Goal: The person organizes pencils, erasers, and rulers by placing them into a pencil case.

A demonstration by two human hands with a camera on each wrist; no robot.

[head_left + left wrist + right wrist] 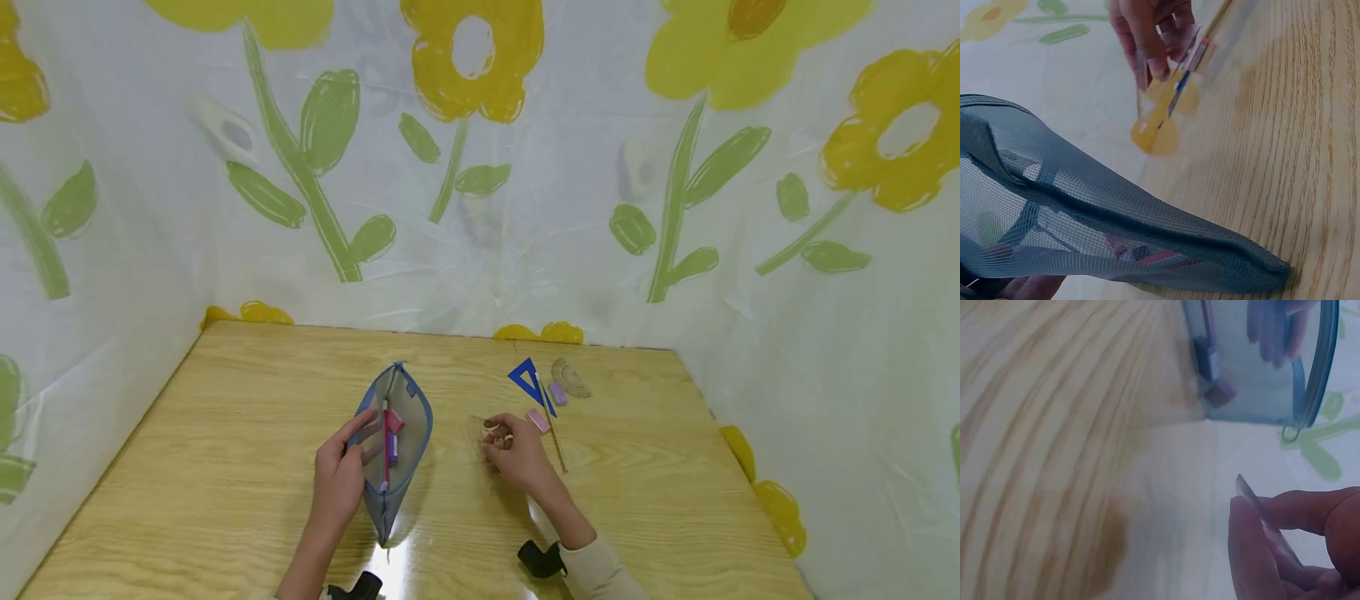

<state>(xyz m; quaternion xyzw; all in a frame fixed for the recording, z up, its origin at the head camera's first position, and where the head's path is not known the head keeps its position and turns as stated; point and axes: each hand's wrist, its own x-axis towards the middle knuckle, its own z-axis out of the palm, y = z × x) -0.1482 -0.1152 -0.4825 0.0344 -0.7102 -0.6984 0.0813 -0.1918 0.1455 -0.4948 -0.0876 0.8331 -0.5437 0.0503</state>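
My left hand (341,471) grips the left wall of a blue-grey mesh zip pouch (422,421), with fingers inside its open mouth. Inside the pouch lie a pink pencil (386,467), a pink eraser (396,422) and a purple-blue eraser (393,450). To the right of the pouch, my right hand (521,458) pinches a clear plastic set square (477,433) between thumb and fingers, held above the table. Its thin edge (1249,490) shows in the right wrist view; its full outline is hard to make out.
Beyond my right hand lie a blue set square (517,372), a gold pencil (557,437) across it, a pink eraser (537,420), a purple eraser (558,394) and a clear protractor (572,379). Flower-printed white sheeting (480,267) walls the wooden table (247,417) at back and sides.
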